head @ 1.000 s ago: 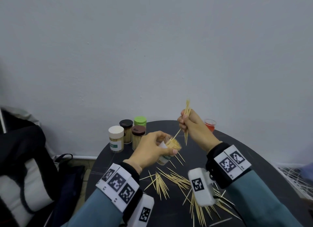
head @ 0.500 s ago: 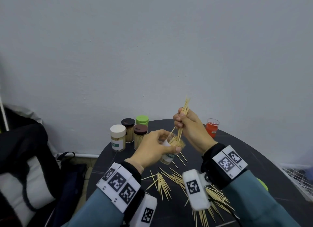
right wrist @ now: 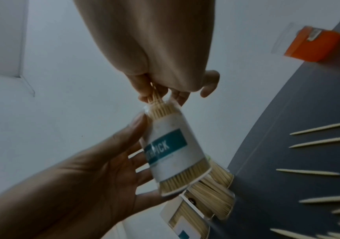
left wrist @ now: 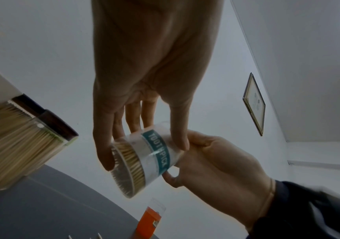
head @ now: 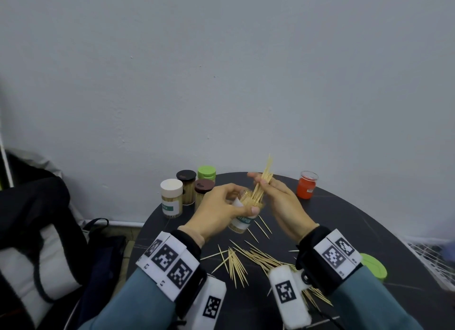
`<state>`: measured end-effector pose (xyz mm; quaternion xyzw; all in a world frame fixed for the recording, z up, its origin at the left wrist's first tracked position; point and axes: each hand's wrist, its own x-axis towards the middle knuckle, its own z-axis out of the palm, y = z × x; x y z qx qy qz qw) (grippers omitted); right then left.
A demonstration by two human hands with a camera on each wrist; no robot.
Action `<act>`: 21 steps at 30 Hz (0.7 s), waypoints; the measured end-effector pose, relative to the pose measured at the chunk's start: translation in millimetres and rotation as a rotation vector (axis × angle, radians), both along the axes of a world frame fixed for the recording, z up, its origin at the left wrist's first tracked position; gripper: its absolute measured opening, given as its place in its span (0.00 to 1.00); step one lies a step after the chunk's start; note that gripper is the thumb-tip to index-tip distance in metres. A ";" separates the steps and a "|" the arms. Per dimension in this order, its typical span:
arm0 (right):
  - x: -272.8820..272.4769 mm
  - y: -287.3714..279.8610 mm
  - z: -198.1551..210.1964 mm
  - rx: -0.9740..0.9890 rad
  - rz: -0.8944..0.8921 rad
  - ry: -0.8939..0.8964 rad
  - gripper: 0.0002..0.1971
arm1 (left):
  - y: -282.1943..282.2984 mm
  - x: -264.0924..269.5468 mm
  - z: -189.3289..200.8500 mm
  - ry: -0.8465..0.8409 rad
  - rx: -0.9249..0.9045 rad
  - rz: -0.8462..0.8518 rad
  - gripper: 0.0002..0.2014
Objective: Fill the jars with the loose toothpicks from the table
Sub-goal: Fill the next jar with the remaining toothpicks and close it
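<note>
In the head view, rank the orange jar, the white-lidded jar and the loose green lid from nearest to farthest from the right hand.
1. The orange jar, open-topped, stands just right of the right hand, at the table's far edge.
2. The loose green lid lies near the table's right edge, beside the right wrist.
3. The white-lidded jar stands far left, beyond the left hand.

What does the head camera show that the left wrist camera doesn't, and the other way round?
Only the head view shows the bundle of toothpicks sticking up from the jar's mouth, the capped jars and the loose toothpicks on the table. Only the left wrist view shows the jar's clear bottom and a framed picture on the wall. Both show the left hand holding the open jar and the orange jar.
</note>
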<state>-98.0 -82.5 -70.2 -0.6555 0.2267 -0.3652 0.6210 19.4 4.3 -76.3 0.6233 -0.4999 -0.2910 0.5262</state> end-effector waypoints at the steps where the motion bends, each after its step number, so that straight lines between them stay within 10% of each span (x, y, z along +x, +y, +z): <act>1: -1.1 -1.5 -1.3 -0.002 0.010 0.036 0.15 | 0.0 -0.1 -0.4 0.002 0.002 -0.006 0.22; 21: -2.9 -0.2 -5.7 -0.074 0.046 -0.126 0.16 | 1.0 -3.9 3.3 0.057 -0.018 -0.081 0.18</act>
